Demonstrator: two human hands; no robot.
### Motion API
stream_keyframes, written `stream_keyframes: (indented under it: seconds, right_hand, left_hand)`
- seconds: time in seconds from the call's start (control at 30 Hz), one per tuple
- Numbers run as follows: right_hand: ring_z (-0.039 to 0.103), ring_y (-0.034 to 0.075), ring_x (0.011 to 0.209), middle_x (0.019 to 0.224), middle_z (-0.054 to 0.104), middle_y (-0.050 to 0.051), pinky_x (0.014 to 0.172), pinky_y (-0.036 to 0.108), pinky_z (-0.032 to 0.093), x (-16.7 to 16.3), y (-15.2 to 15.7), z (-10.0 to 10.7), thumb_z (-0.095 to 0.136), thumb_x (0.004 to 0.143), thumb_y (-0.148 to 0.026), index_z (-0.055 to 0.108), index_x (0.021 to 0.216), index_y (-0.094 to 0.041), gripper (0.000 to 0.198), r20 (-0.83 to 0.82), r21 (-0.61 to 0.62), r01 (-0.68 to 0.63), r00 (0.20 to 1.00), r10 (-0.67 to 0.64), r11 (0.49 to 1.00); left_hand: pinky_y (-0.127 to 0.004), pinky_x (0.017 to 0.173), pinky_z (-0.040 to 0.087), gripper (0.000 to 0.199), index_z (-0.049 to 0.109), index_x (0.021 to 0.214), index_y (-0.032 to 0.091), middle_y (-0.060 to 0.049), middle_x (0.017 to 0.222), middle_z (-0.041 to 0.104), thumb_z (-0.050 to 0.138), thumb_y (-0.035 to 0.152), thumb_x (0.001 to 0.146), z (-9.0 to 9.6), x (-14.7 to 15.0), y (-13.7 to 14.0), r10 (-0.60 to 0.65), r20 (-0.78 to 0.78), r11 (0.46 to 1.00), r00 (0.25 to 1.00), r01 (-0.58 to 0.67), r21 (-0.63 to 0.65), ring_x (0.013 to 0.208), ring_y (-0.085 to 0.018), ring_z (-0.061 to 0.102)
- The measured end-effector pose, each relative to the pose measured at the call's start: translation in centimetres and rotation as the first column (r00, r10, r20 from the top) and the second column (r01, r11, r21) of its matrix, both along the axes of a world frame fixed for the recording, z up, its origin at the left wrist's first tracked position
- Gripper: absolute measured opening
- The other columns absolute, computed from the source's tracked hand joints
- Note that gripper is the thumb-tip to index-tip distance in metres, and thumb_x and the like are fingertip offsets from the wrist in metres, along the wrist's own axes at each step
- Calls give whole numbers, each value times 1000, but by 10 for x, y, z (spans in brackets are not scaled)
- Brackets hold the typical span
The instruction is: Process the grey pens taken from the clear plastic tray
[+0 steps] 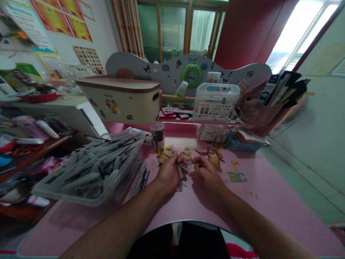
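Observation:
My left hand [168,174] is closed around a few slim, translucent grey pen barrels [180,180], whose ends stick out below the palm. A thin stick-like piece also juts from its fingers toward the right. My right hand [208,174] is pinched just beside it, fingertips pressed together; whatever they grip is too small to make out. Both hands are over the pink desk [185,210]. To the left stands a clear plastic bin [93,202] heaped with grey pen barrels [94,163]. Several dark-tipped pens [144,179] lie between the bin and my left hand.
Behind my hands stands a clear cup [157,135] with a dark label. A raised shelf carries a lidded cream box [121,104], a clear carrying case [215,104] and a green clock [191,75]. A blue box [244,142] sits at the back right.

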State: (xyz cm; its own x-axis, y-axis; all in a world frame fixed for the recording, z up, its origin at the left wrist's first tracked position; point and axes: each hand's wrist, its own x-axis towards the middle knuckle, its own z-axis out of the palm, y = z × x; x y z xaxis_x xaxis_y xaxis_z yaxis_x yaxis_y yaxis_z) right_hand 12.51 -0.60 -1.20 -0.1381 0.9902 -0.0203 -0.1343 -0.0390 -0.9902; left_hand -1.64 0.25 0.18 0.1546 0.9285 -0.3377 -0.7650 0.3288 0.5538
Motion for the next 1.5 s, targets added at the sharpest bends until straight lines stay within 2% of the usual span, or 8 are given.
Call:
stream_keyframes:
  seconds: [0.1, 0.23, 0.53, 0.83, 1.1, 1.23, 1.37, 1.5]
  right_hand:
    - [48, 13, 56, 72, 55, -3, 52, 26, 41, 9, 12, 0, 50, 69, -15, 59, 86, -24, 22, 148, 185, 123, 977, -151, 975]
    - [64, 20, 81, 88, 66, 2, 77, 36, 54, 9, 13, 1, 48, 83, -14, 58, 100, -26, 23, 260, 552, 147, 905, -337, 821]
    - [51, 27, 135, 145, 58, 11, 119, 60, 23, -2, 6, -10, 43, 96, -16, 44, 146, -27, 51, 650, 691, -338, 676, -347, 639]
    - [35, 32, 148, 161, 37, 14, 119, 68, 9, 7, 3, -4, 47, 92, -21, 27, 159, -27, 70, 745, 599, -511, 638, -195, 616]
    - [49, 31, 134, 151, 43, 14, 109, 57, 41, 21, 18, -15, 38, 99, -32, 31, 154, -28, 55, 422, 637, -91, 873, -247, 766]
    - [57, 33, 119, 136, 52, 17, 100, 59, 47, 26, 24, -17, 43, 98, -35, 42, 144, -26, 47, 454, 615, -21, 827, -332, 788]
    - [56, 35, 116, 134, 52, 16, 94, 59, 50, 28, 21, -16, 52, 93, -33, 45, 139, -29, 46, 502, 637, -90, 801, -324, 765]
    - [59, 33, 111, 129, 54, 16, 90, 56, 53, 27, 19, -18, 49, 95, -32, 46, 137, -28, 42, 535, 614, -86, 776, -333, 785]
  left_hand:
    - [-25, 52, 53, 32, 56, 75, 15, -3, 67, 62, 42, 25, 102, 5, -2, -2, -2, 5, 996, 1000, 3, -89, 52, -12, 60]
    - [-27, 62, 58, 19, 63, 90, 11, -9, 84, 71, 46, 12, 98, 2, 4, -6, -41, 60, 988, 997, 50, -147, 69, -16, 71]
    - [-27, 81, 58, 23, 69, 94, 9, -12, 85, 74, 47, 15, 97, -4, 16, -11, -114, 233, 978, 966, 150, -143, 87, -20, 74]
    - [-30, 72, 60, 22, 69, 106, 12, -11, 87, 73, 52, 15, 92, -7, 12, -10, -133, 186, 982, 974, 154, -107, 82, -22, 73]
    - [-17, 45, 44, 11, 64, 87, 12, -3, 70, 61, 56, 16, 93, 0, 6, -12, -50, 5, 991, 999, 50, -125, 51, -9, 57]
    - [-14, 37, 22, 12, 63, 79, 14, 2, 62, 52, 66, 21, 88, 32, 3, -24, -106, -196, 993, 975, 115, 36, 42, -4, 36]
    - [-19, 41, 22, 19, 67, 79, 16, 2, 61, 48, 73, 33, 84, 82, -10, -54, -155, -399, 910, 904, 288, 299, 45, -6, 34]
    - [-23, 43, 29, 20, 73, 81, 21, -1, 60, 49, 76, 40, 81, 121, -45, -89, 10, -527, 897, 850, 225, 381, 50, -11, 39]
